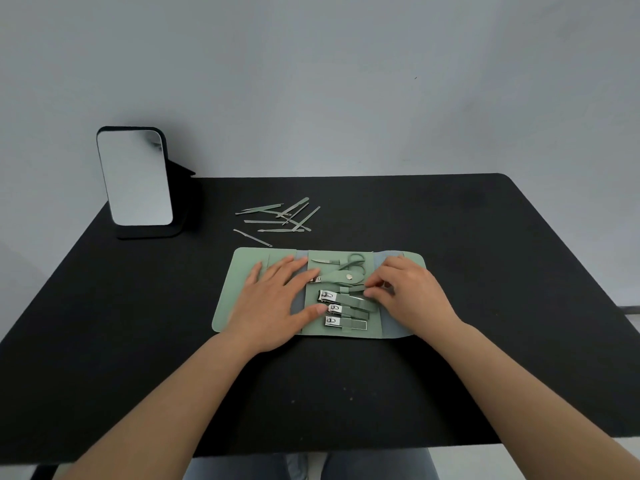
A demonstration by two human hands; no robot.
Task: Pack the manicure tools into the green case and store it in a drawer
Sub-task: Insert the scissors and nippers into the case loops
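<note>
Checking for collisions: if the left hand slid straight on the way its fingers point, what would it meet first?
The left hand points forward and right across the green case. It would probably meet the snap strap first, then the scissors behind it.

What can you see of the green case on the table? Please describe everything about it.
The green case lies open and flat on the black table, a soft, leather-like sage-green wallet with greyish inner flaps. Its middle panel holds scissors and three nail clippers under green straps. The left hand rests flat on its left side; the right hand fingers a strap near the middle. Loose slim tools lie behind it, apart.
</note>
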